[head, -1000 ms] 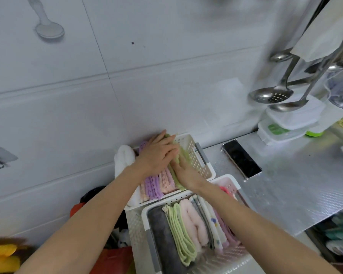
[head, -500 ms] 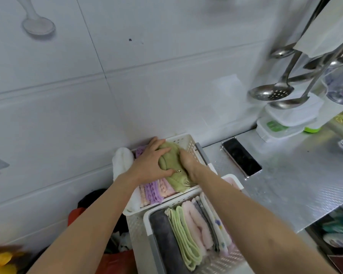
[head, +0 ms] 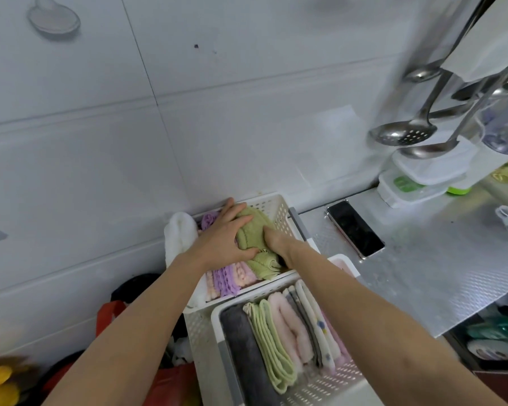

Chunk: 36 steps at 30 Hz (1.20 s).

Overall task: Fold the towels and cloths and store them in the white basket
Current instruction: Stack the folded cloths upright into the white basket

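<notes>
A folded green towel (head: 254,238) sits at the right end of the far white basket (head: 279,202), beside purple and peach cloths (head: 229,278) standing on edge. My left hand (head: 222,238) grips the towel's left side, fingers across its top and thumb round its near edge. My right hand (head: 276,240) holds its right side, thumb on top, with the fingers hidden down between the towel and the basket wall. A white towel (head: 179,232) hangs over the basket's left end. The near white basket (head: 217,313) holds grey, green, pink and patterned folded cloths (head: 279,335).
A phone (head: 354,228) lies on the metal counter (head: 440,265) right of the baskets. Plastic boxes (head: 417,180) stand at the wall under hanging ladles (head: 402,134). The tiled wall is right behind the far basket. Red and black bags (head: 115,315) sit below left.
The green towel has risen from being wedged down in the far basket to bunched on top, with both hands around it. My left hand shifted from the purple cloths onto the towel.
</notes>
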Motion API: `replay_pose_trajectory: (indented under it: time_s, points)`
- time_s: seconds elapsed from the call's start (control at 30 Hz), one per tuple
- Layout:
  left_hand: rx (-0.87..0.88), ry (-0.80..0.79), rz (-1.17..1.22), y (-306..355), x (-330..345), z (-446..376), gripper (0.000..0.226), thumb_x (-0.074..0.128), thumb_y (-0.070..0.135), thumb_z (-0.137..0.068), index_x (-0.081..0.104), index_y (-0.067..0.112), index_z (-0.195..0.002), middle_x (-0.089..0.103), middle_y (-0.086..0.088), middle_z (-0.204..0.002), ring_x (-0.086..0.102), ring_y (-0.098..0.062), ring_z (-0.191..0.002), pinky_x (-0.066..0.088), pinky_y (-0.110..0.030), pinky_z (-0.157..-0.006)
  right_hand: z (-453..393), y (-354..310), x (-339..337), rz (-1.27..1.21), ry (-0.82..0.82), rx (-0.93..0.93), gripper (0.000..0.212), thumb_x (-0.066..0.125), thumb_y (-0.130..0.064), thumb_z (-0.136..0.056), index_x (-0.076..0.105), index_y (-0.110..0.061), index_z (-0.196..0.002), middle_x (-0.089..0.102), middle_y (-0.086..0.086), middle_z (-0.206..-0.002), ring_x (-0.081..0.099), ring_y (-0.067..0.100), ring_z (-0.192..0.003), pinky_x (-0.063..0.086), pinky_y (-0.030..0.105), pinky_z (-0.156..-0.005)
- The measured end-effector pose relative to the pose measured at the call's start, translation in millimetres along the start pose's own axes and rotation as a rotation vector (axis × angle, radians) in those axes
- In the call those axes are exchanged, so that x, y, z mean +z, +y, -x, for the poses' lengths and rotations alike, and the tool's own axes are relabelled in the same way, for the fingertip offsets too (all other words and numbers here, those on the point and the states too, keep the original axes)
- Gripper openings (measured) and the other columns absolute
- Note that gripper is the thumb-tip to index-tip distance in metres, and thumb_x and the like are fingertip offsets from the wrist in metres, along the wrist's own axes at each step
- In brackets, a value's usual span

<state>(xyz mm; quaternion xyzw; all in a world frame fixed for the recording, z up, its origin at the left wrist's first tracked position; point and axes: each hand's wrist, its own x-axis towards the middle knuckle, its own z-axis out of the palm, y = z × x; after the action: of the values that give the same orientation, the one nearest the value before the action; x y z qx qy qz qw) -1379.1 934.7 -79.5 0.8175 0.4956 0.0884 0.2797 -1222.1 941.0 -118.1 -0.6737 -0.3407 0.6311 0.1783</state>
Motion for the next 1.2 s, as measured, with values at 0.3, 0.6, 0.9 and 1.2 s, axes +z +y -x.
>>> replay_pose_trajectory:
  time_s: [0.3, 0.6, 0.9, 1.2]
  points:
    - [-0.004, -0.02, -0.009, 4.4, -2.9, 1.9, 0.082, 0.066, 0.05, -0.081, 0.029, 0.021, -0.149, 0.002, 0.015, -0.158, -0.015, -0.001, -0.143, 0.008, -0.038, -0.117, 24.2, -8.3, -15.7, 0.204, -0.018, 0.015, 0.057, 0.009, -0.037, -0.104, 0.028, -0.007, -0.148, 0.035, 0.015, -0.149, 0.034, 0.027, -0.137, 0.023, 0.035, -0.115]
    - [0.028, 0.006, -0.015, -0.4, 4.2, 3.1, 0.084, 0.065, 0.049, -0.082, 0.027, 0.015, -0.149, 0.0, 0.01, -0.159, -0.017, -0.006, -0.143, 0.004, -0.041, -0.12, 11.0, -4.9, -2.5, 0.075, 0.075, -0.047, 0.062, 0.006, -0.049, -0.101, 0.042, -0.016, -0.14, 0.045, 0.008, -0.141, 0.043, 0.02, -0.13, 0.029, 0.035, -0.113]
    - [-0.045, -0.039, -0.077, 16.2, -5.1, 8.6, 0.098, 0.061, 0.061, -0.08, 0.008, 0.021, -0.153, -0.01, 0.015, -0.158, -0.022, -0.005, -0.142, 0.0, -0.038, -0.114, -58.3, 6.2, -9.2, -0.093, -0.041, -0.176, 0.101, 0.031, -0.091, -0.069, 0.042, -0.021, -0.14, 0.057, 0.009, -0.131, 0.058, 0.021, -0.114, 0.044, 0.039, -0.103]
    - [0.062, 0.224, -0.096, 16.7, -27.9, 24.5, 0.063, 0.046, 0.049, -0.094, 0.035, 0.015, -0.145, 0.028, 0.0, -0.154, 0.015, -0.017, -0.145, 0.021, -0.038, -0.117, 36.0, -18.4, -20.8, 0.029, 0.05, -0.288, 0.076, 0.047, -0.074, -0.078, 0.047, -0.026, -0.136, 0.054, -0.002, -0.136, 0.056, 0.013, -0.117, 0.044, 0.036, -0.101]
